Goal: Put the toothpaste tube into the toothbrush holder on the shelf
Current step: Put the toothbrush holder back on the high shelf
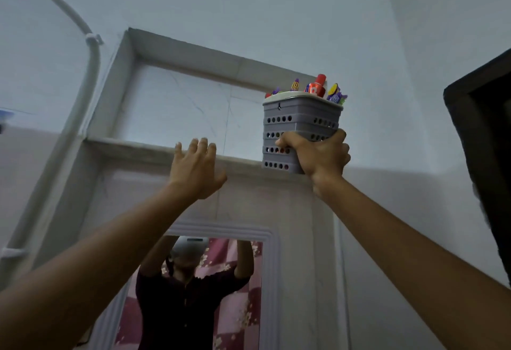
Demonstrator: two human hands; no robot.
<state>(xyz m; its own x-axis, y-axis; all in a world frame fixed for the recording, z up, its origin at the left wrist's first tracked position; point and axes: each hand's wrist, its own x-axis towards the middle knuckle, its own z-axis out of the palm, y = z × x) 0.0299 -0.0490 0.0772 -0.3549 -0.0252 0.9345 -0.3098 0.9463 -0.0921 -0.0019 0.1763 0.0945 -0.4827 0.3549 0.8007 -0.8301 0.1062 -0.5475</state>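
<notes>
A grey perforated toothbrush holder point(300, 125) with a white rim is held up at the right end of the marble shelf ledge point(132, 146). My right hand point(320, 156) grips its lower front. A red toothpaste tube point(318, 88) with a red cap pokes out of the holder's top, among several colourful toothbrush heads point(336, 95). My left hand point(196, 168) is raised with its fingers spread, just in front of the ledge's edge, holding nothing.
The shelf is a recessed niche in a white wall, above a framed mirror point(193, 291) that reflects a person with raised arms. A white pipe point(83, 95) runs down the left wall. A dark frame point(481, 142) juts in at the right.
</notes>
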